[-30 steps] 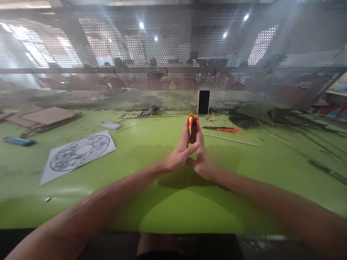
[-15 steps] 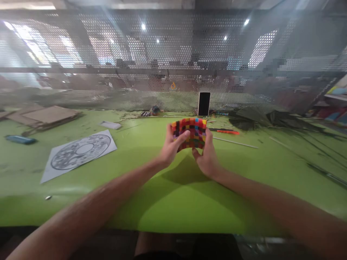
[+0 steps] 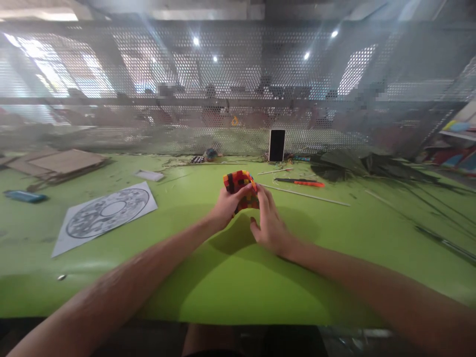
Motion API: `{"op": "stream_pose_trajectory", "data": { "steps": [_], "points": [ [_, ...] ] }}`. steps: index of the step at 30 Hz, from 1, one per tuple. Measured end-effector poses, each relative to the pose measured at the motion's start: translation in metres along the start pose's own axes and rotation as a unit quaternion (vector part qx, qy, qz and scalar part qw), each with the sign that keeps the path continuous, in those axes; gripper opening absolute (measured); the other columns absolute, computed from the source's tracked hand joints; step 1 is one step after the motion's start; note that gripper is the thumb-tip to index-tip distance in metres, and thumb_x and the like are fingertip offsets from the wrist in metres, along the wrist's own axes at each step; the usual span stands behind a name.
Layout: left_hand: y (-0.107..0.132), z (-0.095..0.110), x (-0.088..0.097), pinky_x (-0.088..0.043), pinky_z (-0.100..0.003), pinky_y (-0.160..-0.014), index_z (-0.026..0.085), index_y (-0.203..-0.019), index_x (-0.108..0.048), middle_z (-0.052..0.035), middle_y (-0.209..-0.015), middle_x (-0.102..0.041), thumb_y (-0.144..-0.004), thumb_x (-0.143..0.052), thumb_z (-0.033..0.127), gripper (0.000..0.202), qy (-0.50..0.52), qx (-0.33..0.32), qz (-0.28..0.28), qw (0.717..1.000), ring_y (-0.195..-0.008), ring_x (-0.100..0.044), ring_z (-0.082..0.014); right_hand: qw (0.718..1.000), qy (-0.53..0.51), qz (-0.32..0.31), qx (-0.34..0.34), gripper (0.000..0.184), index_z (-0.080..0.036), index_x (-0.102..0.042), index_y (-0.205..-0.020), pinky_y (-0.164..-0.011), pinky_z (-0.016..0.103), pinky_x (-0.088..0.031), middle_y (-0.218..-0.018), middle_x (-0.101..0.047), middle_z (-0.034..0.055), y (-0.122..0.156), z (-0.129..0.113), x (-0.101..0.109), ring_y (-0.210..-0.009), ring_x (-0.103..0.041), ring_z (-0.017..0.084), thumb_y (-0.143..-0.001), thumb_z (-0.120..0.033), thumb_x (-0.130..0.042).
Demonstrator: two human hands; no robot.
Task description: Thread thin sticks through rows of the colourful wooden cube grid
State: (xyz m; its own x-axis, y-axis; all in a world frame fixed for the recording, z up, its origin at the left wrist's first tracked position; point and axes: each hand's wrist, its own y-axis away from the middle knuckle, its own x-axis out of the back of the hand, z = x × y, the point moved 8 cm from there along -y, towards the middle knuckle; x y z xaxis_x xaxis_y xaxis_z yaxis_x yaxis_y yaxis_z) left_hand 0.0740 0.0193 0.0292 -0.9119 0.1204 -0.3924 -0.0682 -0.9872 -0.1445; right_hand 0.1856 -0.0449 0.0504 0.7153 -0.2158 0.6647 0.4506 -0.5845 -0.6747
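A curved, multicoloured checkered piece (image 3: 241,177), with red, yellow, black and blue squares, is held just above the green table. My left hand (image 3: 225,204) grips its left side, the thumb lying across the front face. At the right edge, the fingers of my right hand (image 3: 273,225) press against the piece, bending that side back. The right thumb sits lower, near the bottom corner, and appears apart from it. Part of the piece is hidden behind my fingers.
A sheet with a printed ring design (image 3: 111,210) lies left, near a blue tool (image 3: 25,196) and cardboard (image 3: 69,162). Behind stands a dark-screened phone (image 3: 277,145) before a perforated metal screen (image 3: 163,119). An orange-and-black pen-like tool (image 3: 303,182), a thin stick (image 3: 308,194) and dark leaf-like strips (image 3: 342,163) lie right.
The checkered piece has moved slightly left and is more sharply bent at its right side. My right hand has shifted left, its fingers now across the right edge.
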Motion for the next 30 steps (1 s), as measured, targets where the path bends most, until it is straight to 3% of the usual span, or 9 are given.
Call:
{"op": "stream_pose_trajectory", "data": {
  "steps": [5,10,14,19,22,25,27,30],
  "points": [
    [0.001,-0.011,0.008,-0.062,-0.033,-0.069,0.020,-0.102,-0.073,-0.0078,-0.095,-0.076,-0.075,-0.082,0.054,0.044,-0.036,0.016,0.045,0.998,-0.080,-0.072,-0.0221,0.994,0.100,0.015,0.030,0.098,-0.024,0.001,-0.163,-0.118,0.062,-0.033,-0.156,-0.035,0.0197,-0.006,0.002,0.007,-0.148,-0.031,0.037,-0.082,-0.009,-0.053],
    [-0.003,-0.007,0.021,-0.049,-0.022,-0.048,0.017,-0.084,-0.069,-0.0004,-0.069,-0.065,-0.073,-0.081,0.059,0.045,-0.085,-0.019,0.104,0.991,-0.054,-0.057,-0.0115,0.993,0.115,-0.010,0.012,0.086,-0.014,-0.016,-0.160,-0.114,0.061,-0.037,-0.151,-0.041,0.0228,-0.005,0.023,-0.004,-0.140,-0.039,0.040,-0.087,-0.030,-0.058],
    [-0.005,0.003,0.025,-0.042,-0.020,-0.044,0.016,-0.076,-0.065,0.0018,-0.063,-0.058,-0.072,-0.080,0.060,0.047,-0.106,-0.057,0.129,0.984,-0.050,-0.048,-0.0087,0.991,0.130,-0.022,0.024,0.067,-0.009,-0.034,-0.152,-0.112,0.058,-0.038,-0.145,-0.049,0.0237,-0.005,0.024,-0.007,-0.134,-0.044,0.039,-0.094,-0.039,-0.051],
    [-0.004,0.005,0.026,-0.039,-0.019,-0.043,0.015,-0.072,-0.065,0.0011,-0.061,-0.057,-0.074,-0.081,0.055,0.043,-0.135,-0.054,0.145,0.979,-0.051,-0.048,-0.0089,0.989,0.121,-0.049,0.062,0.053,-0.012,-0.053,-0.136,-0.105,0.053,-0.042,-0.132,-0.059,0.0209,-0.009,0.019,-0.006,-0.122,-0.051,0.035,-0.098,-0.049,-0.049],
    [-0.008,0.005,0.027,-0.043,-0.020,-0.045,0.015,-0.074,-0.066,0.0000,-0.063,-0.060,-0.074,-0.081,0.054,0.042,-0.133,-0.052,0.136,0.980,-0.052,-0.052,-0.0102,0.987,0.121,-0.076,0.077,0.060,-0.015,-0.056,-0.135,-0.106,0.052,-0.041,-0.134,-0.059,0.0190,-0.011,0.024,-0.008,-0.123,-0.052,0.034,-0.099,-0.061,-0.044],
    [-0.017,0.003,0.045,-0.050,-0.024,-0.050,0.016,-0.085,-0.070,-0.0033,-0.075,-0.069,-0.076,-0.081,0.051,0.038,-0.110,-0.035,0.185,0.976,-0.057,-0.061,-0.0138,0.982,0.119,-0.115,0.092,0.076,-0.014,-0.054,-0.140,-0.108,0.053,-0.039,-0.141,-0.057,0.0190,-0.016,0.041,-0.005,-0.128,-0.050,0.034,-0.095,-0.074,-0.041],
    [-0.026,0.003,0.061,-0.057,-0.027,-0.056,0.018,-0.093,-0.071,-0.0059,-0.088,-0.073,-0.081,-0.079,0.047,0.033,-0.082,-0.035,0.223,0.971,-0.067,-0.068,-0.0169,0.981,0.132,-0.125,0.071,0.076,-0.011,-0.059,-0.137,-0.109,0.052,-0.038,-0.137,-0.061,0.0201,-0.023,0.063,0.006,-0.129,-0.051,0.034,-0.095,-0.072,-0.042],
    [-0.038,0.006,0.081,-0.063,-0.033,-0.068,0.019,-0.098,-0.070,-0.0060,-0.095,-0.075,-0.090,-0.070,0.041,0.023,-0.046,-0.039,0.250,0.966,-0.075,-0.073,-0.0186,0.964,0.224,-0.138,-0.022,0.045,-0.012,-0.069,-0.124,-0.106,0.048,-0.038,-0.124,-0.069,0.0169,-0.032,0.109,0.025,-0.122,-0.056,0.032,-0.104,-0.044,-0.044]
  ]
}}
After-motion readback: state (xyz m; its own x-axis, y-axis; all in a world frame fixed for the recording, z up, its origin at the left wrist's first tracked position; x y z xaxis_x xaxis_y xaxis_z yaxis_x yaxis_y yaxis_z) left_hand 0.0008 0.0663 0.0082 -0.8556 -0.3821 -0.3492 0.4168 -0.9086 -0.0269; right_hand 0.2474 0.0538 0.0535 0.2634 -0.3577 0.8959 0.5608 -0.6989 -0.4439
